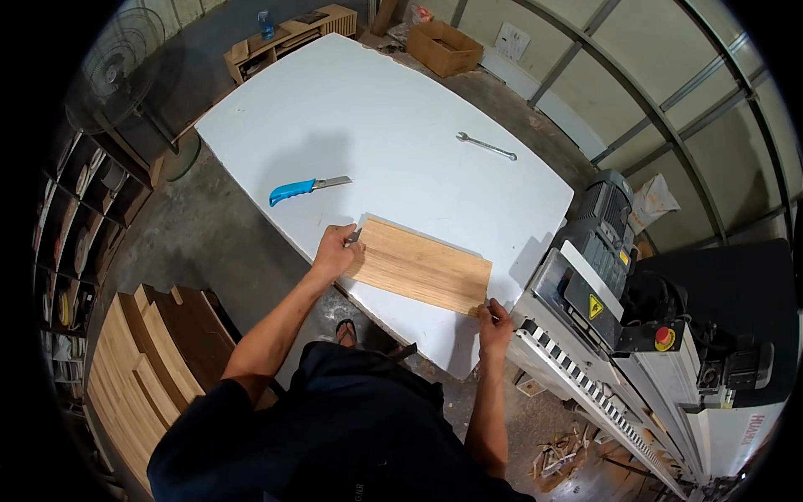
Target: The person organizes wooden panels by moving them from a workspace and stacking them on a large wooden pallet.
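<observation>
A rectangular light wood-grain board lies at a slant on the near part of the white table. At its left end, my left hand is closed, and a small grey flat piece sticks out from its fingers against the board's edge; its exact kind cannot be made out. My right hand pinches the board's near right corner between thumb and fingers. Beyond the board to the left lies a utility knife with a blue handle and its blade out. Farther off on the right rests a metal combination wrench.
A machine with a motor and red stop button stands close at the table's right. Stacked wooden panels are at lower left, near shelves. A standing fan, low cabinet and cardboard box sit beyond the table.
</observation>
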